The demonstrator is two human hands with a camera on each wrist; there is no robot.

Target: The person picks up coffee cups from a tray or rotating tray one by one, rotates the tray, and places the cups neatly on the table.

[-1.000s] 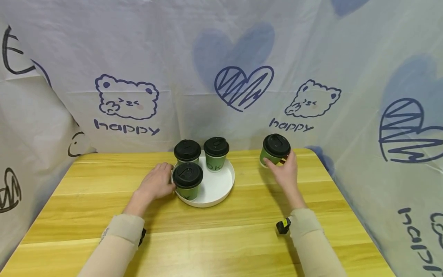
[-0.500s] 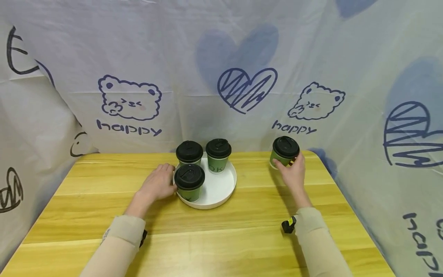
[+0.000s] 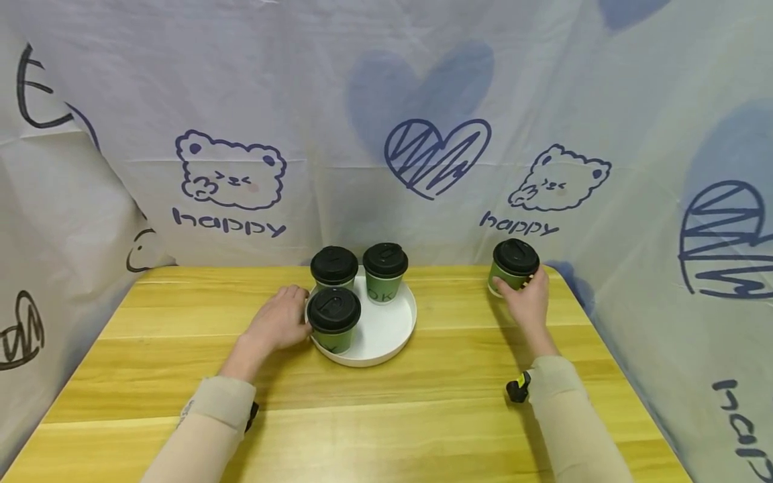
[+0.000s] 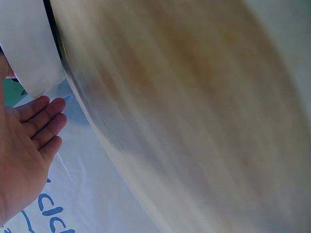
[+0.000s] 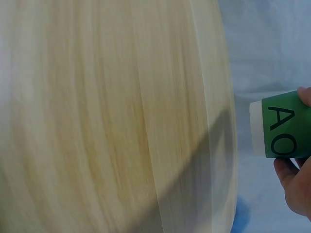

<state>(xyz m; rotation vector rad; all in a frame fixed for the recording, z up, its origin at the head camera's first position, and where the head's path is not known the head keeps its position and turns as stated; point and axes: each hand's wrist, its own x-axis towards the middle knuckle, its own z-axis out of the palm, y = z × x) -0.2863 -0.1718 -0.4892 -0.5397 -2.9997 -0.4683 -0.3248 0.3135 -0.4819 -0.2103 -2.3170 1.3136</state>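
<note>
In the head view, my right hand (image 3: 528, 305) grips a green paper coffee cup (image 3: 501, 272) with a black lid at the table's back right. The right wrist view has its green side with black letters (image 5: 286, 124) and white base, thumb and fingers on opposite sides. My left hand (image 3: 279, 318) rests against the left side of a round white tray (image 3: 389, 329); its fingers (image 4: 46, 119) extend fairly straight in the left wrist view. Three matching lidded cups stand on the tray: front left (image 3: 334, 322), back left (image 3: 334, 266) and back right (image 3: 384, 272).
The wooden table (image 3: 374, 429) ends at the back against a white cloth (image 3: 338, 201) printed with bears and hearts. More cloth hangs at both sides. Small black devices sit at both wrists, the right one (image 3: 518, 388) partly yellow.
My right hand has carried the cup to the right, farther from the tray. The left hand keeps its place beside the tray, and the view has shifted slightly.
</note>
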